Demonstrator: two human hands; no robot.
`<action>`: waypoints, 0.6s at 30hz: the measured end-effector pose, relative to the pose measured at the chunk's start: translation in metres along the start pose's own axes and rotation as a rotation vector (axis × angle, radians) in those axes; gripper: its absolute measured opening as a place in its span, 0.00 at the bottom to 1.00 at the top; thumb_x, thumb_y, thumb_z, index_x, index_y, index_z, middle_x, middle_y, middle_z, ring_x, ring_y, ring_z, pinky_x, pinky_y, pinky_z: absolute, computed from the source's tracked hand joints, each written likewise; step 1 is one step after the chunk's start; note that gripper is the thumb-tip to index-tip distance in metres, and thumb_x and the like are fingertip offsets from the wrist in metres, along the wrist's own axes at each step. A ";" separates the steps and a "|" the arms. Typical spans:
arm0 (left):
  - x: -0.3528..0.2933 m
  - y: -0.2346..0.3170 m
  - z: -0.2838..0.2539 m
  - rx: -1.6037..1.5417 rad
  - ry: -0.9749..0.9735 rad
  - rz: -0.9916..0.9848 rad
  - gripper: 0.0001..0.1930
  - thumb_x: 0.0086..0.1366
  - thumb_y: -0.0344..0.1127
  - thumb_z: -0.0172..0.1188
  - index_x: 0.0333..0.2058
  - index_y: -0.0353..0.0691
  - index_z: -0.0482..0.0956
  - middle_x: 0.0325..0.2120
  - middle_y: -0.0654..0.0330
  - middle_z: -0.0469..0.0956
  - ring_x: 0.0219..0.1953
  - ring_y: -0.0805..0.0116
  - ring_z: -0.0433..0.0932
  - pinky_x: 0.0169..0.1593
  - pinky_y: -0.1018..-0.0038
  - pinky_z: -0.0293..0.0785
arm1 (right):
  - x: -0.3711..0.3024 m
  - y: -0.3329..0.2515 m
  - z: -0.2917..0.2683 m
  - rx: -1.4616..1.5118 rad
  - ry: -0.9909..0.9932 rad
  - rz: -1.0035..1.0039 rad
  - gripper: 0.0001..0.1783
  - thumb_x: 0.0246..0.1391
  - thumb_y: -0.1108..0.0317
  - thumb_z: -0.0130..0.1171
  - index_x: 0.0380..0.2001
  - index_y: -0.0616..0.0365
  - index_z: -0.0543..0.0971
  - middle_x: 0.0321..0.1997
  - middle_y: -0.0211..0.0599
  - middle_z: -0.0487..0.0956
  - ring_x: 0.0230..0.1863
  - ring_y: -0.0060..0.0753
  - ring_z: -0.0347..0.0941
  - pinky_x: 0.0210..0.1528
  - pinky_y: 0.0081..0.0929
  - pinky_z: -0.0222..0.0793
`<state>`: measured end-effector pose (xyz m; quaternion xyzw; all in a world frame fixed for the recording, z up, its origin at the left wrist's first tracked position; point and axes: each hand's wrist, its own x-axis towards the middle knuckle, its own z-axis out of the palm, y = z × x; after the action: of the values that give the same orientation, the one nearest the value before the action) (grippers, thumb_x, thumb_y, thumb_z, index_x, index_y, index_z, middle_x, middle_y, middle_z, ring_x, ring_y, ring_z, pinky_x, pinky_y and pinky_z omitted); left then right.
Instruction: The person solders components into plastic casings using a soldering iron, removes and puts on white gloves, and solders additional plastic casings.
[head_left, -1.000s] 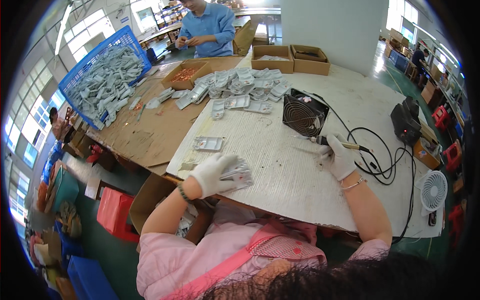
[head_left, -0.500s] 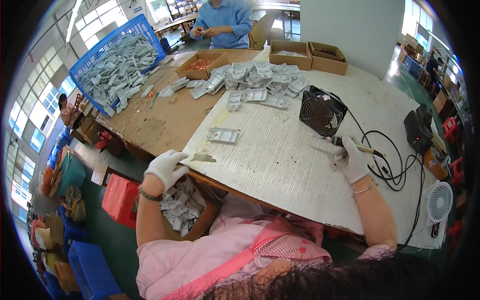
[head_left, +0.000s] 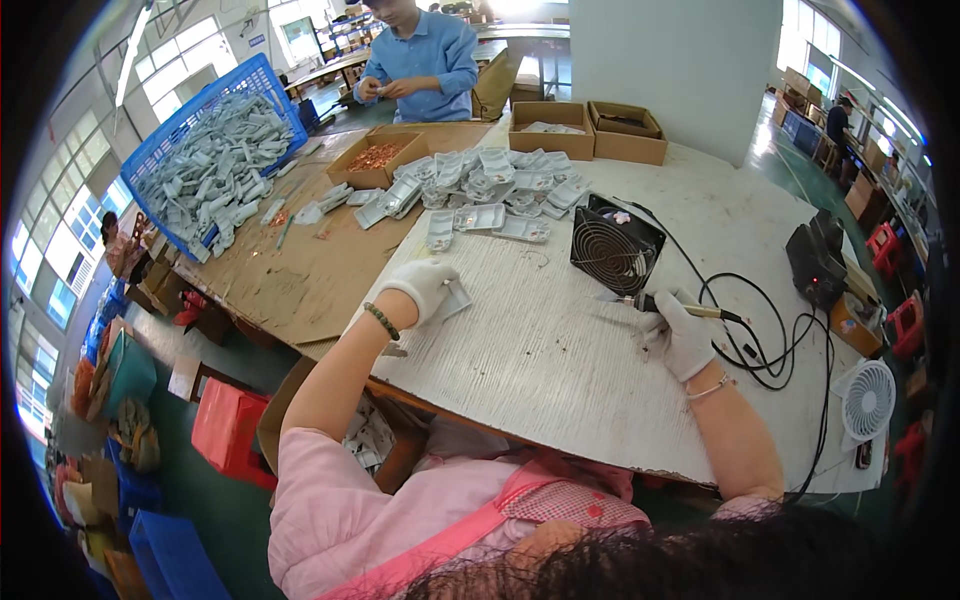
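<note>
My left hand, in a white glove, is closed on a small pale plastic housing at the white tabletop's left side. The glove covers much of the housing. My right hand, also gloved, grips a soldering iron whose tip end points left, just below a black square fan. A heap of similar pale housings lies farther back, with a few single ones at its near edge.
A blue crate of pale parts tilts at the back left. Copper-coloured pieces fill a cardboard box. Cables run from the iron toward a black power unit; a white fan stands nearby. A co-worker handles something small opposite.
My left hand has moved from the table's near edge forward and right onto the single housing, taking hold of it and turning it. My right hand keeps the iron in about the same place.
</note>
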<state>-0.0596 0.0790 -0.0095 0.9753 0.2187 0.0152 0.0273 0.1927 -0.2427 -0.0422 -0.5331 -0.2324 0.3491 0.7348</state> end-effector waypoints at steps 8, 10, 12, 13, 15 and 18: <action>0.040 0.064 -0.001 -0.521 0.014 0.279 0.27 0.56 0.20 0.47 0.55 0.45 0.75 0.38 0.52 0.78 0.42 0.55 0.78 0.50 0.68 0.75 | -0.001 -0.001 0.000 0.062 -0.012 0.018 0.11 0.63 0.62 0.56 0.40 0.59 0.75 0.26 0.35 0.81 0.19 0.18 0.74 0.22 0.15 0.71; 0.048 0.080 -0.002 -0.671 -0.124 0.224 0.23 0.57 0.22 0.49 0.52 0.42 0.76 0.36 0.54 0.78 0.38 0.60 0.79 0.47 0.69 0.76 | -0.001 -0.003 0.001 0.099 0.006 0.032 0.10 0.63 0.63 0.55 0.39 0.60 0.75 0.25 0.36 0.80 0.20 0.18 0.74 0.22 0.15 0.71; 0.053 0.092 0.001 -0.963 -0.317 0.030 0.17 0.60 0.25 0.52 0.48 0.40 0.78 0.34 0.56 0.78 0.34 0.67 0.79 0.43 0.71 0.77 | -0.002 -0.004 0.002 0.068 0.016 0.015 0.10 0.63 0.63 0.55 0.39 0.60 0.75 0.24 0.36 0.80 0.19 0.19 0.74 0.22 0.15 0.72; 0.055 0.096 0.003 -0.872 -0.242 0.019 0.14 0.60 0.27 0.54 0.45 0.39 0.78 0.34 0.55 0.79 0.35 0.65 0.80 0.42 0.71 0.77 | -0.003 -0.005 0.003 0.056 0.018 -0.001 0.10 0.63 0.63 0.55 0.39 0.60 0.75 0.24 0.36 0.80 0.19 0.19 0.74 0.22 0.16 0.72; 0.055 0.102 0.011 -0.731 -0.079 0.044 0.10 0.61 0.32 0.58 0.40 0.36 0.79 0.35 0.51 0.81 0.35 0.61 0.82 0.42 0.69 0.78 | -0.005 -0.007 0.004 0.046 0.032 0.040 0.10 0.63 0.63 0.55 0.38 0.60 0.75 0.24 0.35 0.80 0.20 0.19 0.74 0.22 0.16 0.72; 0.053 0.100 0.020 -0.725 -0.007 0.057 0.11 0.61 0.37 0.61 0.38 0.35 0.78 0.30 0.51 0.81 0.34 0.60 0.81 0.40 0.68 0.77 | -0.006 -0.010 0.006 -0.024 0.043 0.052 0.10 0.62 0.63 0.55 0.37 0.60 0.76 0.24 0.35 0.80 0.20 0.20 0.74 0.23 0.17 0.73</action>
<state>0.0317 0.0100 -0.0225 0.9081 0.1715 0.0890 0.3716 0.1866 -0.2455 -0.0304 -0.5552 -0.2068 0.3539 0.7237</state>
